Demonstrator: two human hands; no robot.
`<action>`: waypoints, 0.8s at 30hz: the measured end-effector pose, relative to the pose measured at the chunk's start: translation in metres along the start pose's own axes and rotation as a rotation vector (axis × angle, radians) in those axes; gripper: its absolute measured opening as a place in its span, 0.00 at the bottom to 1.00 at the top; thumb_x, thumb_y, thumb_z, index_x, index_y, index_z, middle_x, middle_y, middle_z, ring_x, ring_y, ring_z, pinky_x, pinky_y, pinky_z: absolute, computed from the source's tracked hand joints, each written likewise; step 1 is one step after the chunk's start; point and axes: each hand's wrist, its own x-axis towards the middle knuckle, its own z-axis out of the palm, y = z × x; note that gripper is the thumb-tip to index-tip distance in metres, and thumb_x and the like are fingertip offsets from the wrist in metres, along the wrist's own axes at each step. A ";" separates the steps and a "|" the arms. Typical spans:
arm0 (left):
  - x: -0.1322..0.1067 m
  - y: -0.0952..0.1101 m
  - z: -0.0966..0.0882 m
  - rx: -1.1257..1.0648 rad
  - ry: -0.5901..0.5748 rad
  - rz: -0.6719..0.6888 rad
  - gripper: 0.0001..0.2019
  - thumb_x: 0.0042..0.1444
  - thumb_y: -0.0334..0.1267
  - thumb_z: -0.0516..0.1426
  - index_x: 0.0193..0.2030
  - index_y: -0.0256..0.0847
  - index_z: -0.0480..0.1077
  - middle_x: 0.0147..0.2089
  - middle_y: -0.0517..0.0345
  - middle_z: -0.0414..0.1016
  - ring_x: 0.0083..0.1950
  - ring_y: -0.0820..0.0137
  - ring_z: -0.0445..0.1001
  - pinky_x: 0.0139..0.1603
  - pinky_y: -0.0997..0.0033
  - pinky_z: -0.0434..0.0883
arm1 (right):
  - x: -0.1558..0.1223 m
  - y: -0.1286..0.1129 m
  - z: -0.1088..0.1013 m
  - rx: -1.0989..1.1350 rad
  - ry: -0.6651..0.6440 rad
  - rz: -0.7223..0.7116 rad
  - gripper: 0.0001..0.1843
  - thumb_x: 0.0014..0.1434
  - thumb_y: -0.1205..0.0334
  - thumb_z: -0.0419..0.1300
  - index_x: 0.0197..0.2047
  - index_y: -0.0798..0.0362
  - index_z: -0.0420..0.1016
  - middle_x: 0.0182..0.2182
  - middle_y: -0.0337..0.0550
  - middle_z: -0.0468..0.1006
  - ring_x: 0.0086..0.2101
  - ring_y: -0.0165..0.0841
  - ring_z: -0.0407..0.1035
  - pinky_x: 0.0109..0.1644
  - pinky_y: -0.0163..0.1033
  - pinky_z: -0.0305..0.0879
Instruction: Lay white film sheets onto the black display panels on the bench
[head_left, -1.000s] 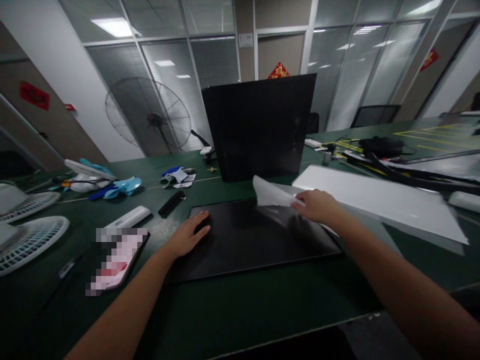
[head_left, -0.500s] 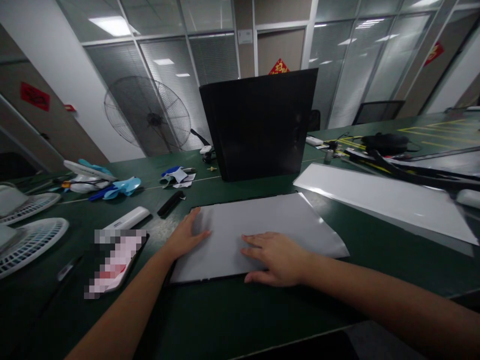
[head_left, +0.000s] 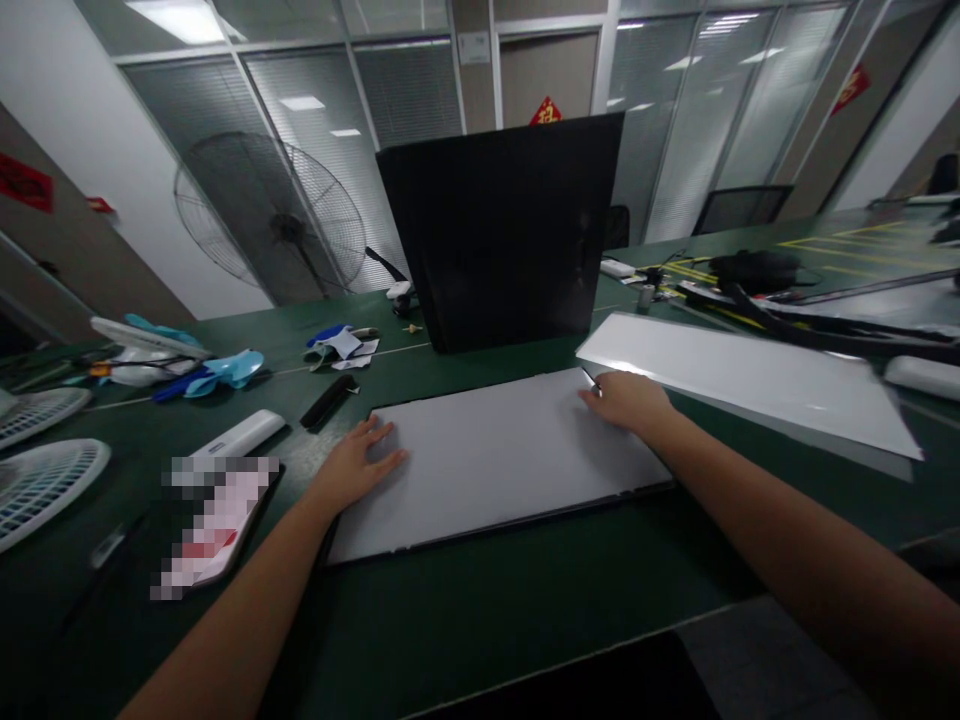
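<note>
A thin white sheet [head_left: 480, 470] lies in a flat, dark-edged panel in front of me. My left hand [head_left: 355, 465] rests on its left end, fingers apart and thumb pointing inward. At the far right corner, my right hand [head_left: 626, 400] has its fingers curled together round the sheet's edge; a small dark sliver shows by the fingertips. The fingers' undersides are hidden. Beside my left forearm lies a phone-like slab [head_left: 217, 530], partly blurred out by pixels.
A large black panel [head_left: 502, 230] stands upright behind the sheet. Another glossy white sheet [head_left: 742, 380] lies at right. At left are a white bar-shaped device [head_left: 240, 435], a black clip-like object [head_left: 328, 403], blue pieces [head_left: 232, 370] and white fan grilles [head_left: 49, 490] on the green table [head_left: 540, 610].
My right hand has gone from the sheet's middle to its far right corner and curled its fingers. The sheet's right end, curled up before, now lies flatter. My left hand stays on the left end.
</note>
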 end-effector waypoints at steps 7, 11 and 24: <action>0.000 -0.002 -0.002 0.056 0.027 -0.052 0.36 0.62 0.63 0.54 0.68 0.40 0.71 0.76 0.43 0.61 0.75 0.48 0.63 0.75 0.49 0.59 | 0.019 0.007 0.012 0.108 0.039 -0.138 0.29 0.69 0.46 0.52 0.64 0.52 0.76 0.53 0.51 0.82 0.51 0.43 0.76 0.57 0.45 0.70; -0.001 -0.003 -0.004 0.051 0.044 -0.035 0.31 0.63 0.57 0.55 0.66 0.40 0.71 0.75 0.41 0.64 0.74 0.48 0.64 0.75 0.47 0.60 | 0.034 0.035 0.012 0.094 0.094 -0.081 0.27 0.69 0.52 0.52 0.66 0.53 0.74 0.60 0.53 0.77 0.61 0.44 0.69 0.65 0.46 0.63; -0.005 0.002 -0.007 0.073 0.020 -0.031 0.32 0.65 0.57 0.51 0.68 0.39 0.70 0.75 0.40 0.63 0.75 0.50 0.64 0.75 0.50 0.58 | 0.039 0.101 0.018 -0.021 0.038 0.483 0.45 0.61 0.30 0.54 0.68 0.54 0.70 0.67 0.70 0.62 0.66 0.64 0.57 0.65 0.71 0.52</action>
